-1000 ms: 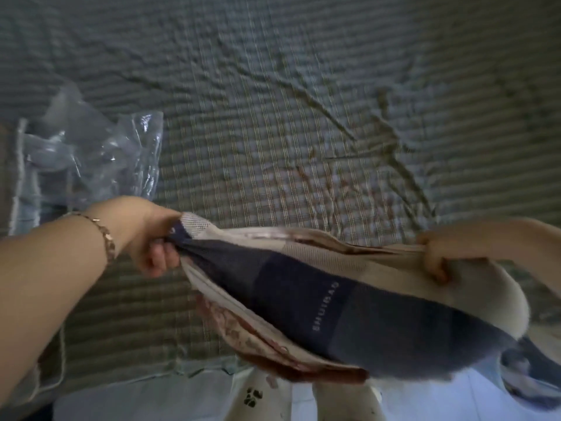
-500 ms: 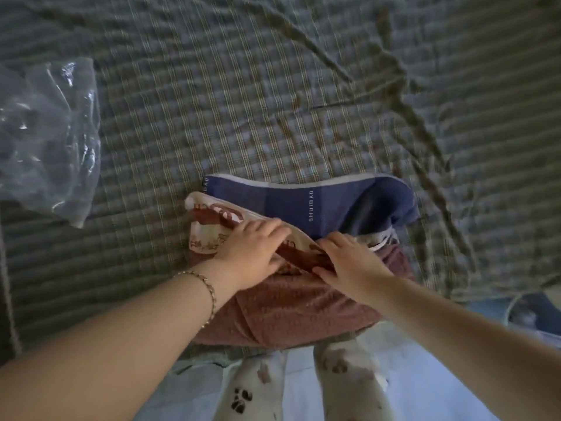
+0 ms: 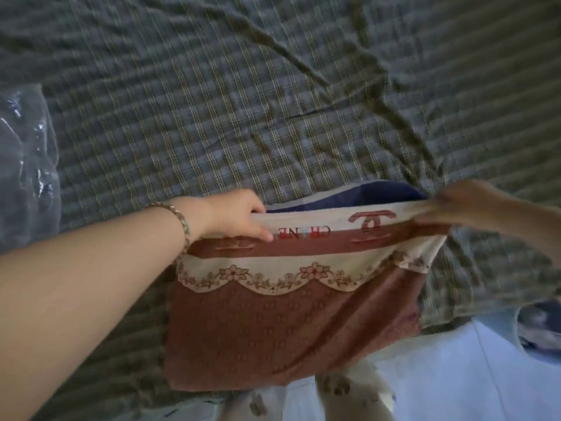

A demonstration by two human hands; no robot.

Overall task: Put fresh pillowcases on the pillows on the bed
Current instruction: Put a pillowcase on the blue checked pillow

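A reddish-brown pillowcase [image 3: 291, 326] with a cream floral band and printed lettering lies at the near edge of the bed. A dark blue pillow [image 3: 373, 197] pokes out past its open far hem; the rest of the pillow is hidden inside. My left hand [image 3: 239, 215] grips the cream hem at its left end, thumb on top. My right hand [image 3: 464, 208], blurred, pinches the same hem at its right corner. The hem is stretched taut between both hands.
The bed carries a wrinkled green-and-blue plaid sheet [image 3: 243, 101]. A crumpled clear plastic bag [image 3: 27, 165] lies at the left edge. Pale floor [image 3: 455, 375] and my patterned trouser legs [image 3: 343, 393] show below the bed's near edge.
Both hands have slid apart from the middle of the pillowcase opening to its two ends, pulling the hem farther over the blue pillow, which now shows much less.
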